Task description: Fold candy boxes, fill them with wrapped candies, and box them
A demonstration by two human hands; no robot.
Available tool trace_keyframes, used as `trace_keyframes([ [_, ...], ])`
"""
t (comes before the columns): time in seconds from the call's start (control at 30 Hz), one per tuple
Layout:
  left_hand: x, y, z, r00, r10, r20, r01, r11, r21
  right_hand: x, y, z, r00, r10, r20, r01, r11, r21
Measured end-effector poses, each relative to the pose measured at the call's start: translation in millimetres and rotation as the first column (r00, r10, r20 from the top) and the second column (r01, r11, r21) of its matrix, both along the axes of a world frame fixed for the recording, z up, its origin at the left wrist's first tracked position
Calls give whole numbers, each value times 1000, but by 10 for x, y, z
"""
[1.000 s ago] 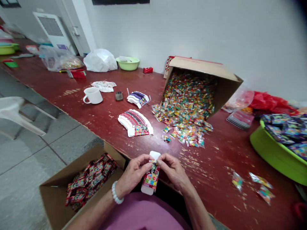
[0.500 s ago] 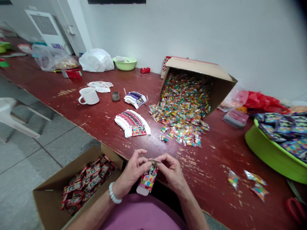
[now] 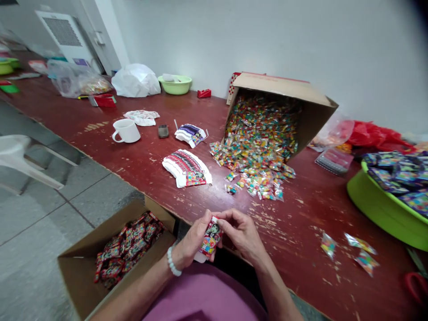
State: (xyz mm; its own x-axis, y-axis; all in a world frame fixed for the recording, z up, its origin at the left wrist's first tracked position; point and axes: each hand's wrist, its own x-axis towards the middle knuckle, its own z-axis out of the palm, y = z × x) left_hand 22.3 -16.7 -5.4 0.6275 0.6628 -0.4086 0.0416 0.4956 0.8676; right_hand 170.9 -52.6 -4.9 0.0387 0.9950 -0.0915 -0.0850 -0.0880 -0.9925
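Note:
A small printed candy box (image 3: 210, 238), red and black with colourful pictures, is held over my lap at the table's front edge. My left hand (image 3: 194, 236) is wrapped round its left side and back. The fingers of my right hand (image 3: 239, 229) pinch its top end, where a bit of white flap shows. At the lower end another white flap sticks out. Beyond my hands lies a fanned stack of flat red boxes (image 3: 187, 168). Behind that is a smaller purple stack (image 3: 190, 134). Wrapped candies (image 3: 257, 174) spill from a tipped carton (image 3: 317, 96).
An open carton (image 3: 72, 272) of filled red boxes (image 3: 129, 249) stands below the table at left. On the table are a white mug (image 3: 126, 131), a green basin (image 3: 377, 218) of purple packs, loose candies (image 3: 364, 261) and red-handled scissors (image 3: 416, 285).
My left hand has closed round the candy box, whose top flap stood up between my fingers before. My right fingers have moved onto its top end. The view has shifted slightly.

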Motion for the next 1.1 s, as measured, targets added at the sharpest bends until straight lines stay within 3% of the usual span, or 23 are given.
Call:
trace_keyframes([
  [0.23, -61, 42, -32, 999, -40, -3, 40, 995, 87, 14, 37, 12, 994, -26, -105, 28, 999, 23],
  [0.4, -78, 63, 12, 999, -30, -18, 31, 998, 50, 36, -56, 46, 980, 89, 179, -128, 966, 223],
  [0.5, -45, 63, 9, 1000, 20, -2, -20, 1000, 17, 48, -28, -5, 908, 26, 418, -148, 953, 264],
  [0.6, -31, 90, 4, 993, 97, 63, -94, 995, -45, 161, 193, -79, 820, -35, 572, -147, 952, 270],
  [0.63, -43, 107, 8, 989, 119, 90, -113, 991, -74, 223, 304, -104, 789, -86, 609, -111, 954, 278],
  [0.7, -93, 143, 24, 980, 148, 135, -133, 984, -118, 354, 537, -156, 649, -274, 710, 21, 939, 343],
  [0.8, -212, 174, 34, 985, 113, 131, -99, 989, -105, 477, 787, -259, 573, -318, 755, 67, 937, 344],
  [0.9, -319, 185, 3, 991, 98, 89, -96, 995, -35, 475, 846, -376, 592, -305, 746, 100, 946, 308],
  [1.1, -351, 347, 21, 942, 313, 118, -311, 950, -36, 481, 754, -431, 745, -390, 541, 295, 920, 257],
])
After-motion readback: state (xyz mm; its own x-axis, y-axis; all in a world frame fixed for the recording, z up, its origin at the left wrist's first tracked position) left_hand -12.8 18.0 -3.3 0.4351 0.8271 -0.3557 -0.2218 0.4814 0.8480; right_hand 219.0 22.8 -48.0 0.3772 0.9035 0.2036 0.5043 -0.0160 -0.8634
